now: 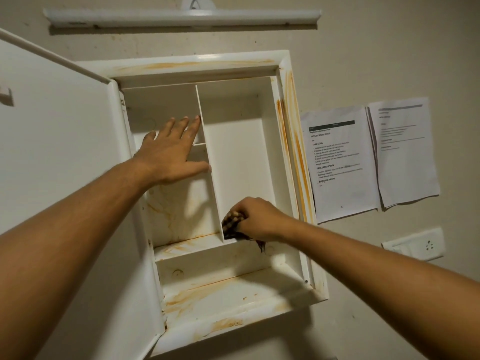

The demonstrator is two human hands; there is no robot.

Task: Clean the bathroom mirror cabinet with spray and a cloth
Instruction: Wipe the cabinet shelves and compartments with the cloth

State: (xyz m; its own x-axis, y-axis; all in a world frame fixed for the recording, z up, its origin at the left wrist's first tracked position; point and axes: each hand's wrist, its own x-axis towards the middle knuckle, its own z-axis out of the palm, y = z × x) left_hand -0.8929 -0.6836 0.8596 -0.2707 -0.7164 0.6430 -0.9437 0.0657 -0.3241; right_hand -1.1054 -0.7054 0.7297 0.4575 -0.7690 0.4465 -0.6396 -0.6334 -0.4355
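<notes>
The cloth is a dark, limp rag bunched in the right hand, whose fingers are curled tight around it, pressing it against the foot of the vertical divider where that meets the middle shelf of the cabinet. It looks light and soft, so it should mould into corners; a frayed tail hangs below the shelf edge and could snag, so gathering it into the palm seems wise. The left hand lies flat with fingers spread across the upper-left compartment, thumb on the divider's front edge, apparently steadying it. The thin divider looks flexible, and rust-orange stains streak the shelves and right frame. The open door crowds the left side. Printed sheets and a switch plate hang on the wall to the right, well apart. No spray bottle is visible.
</notes>
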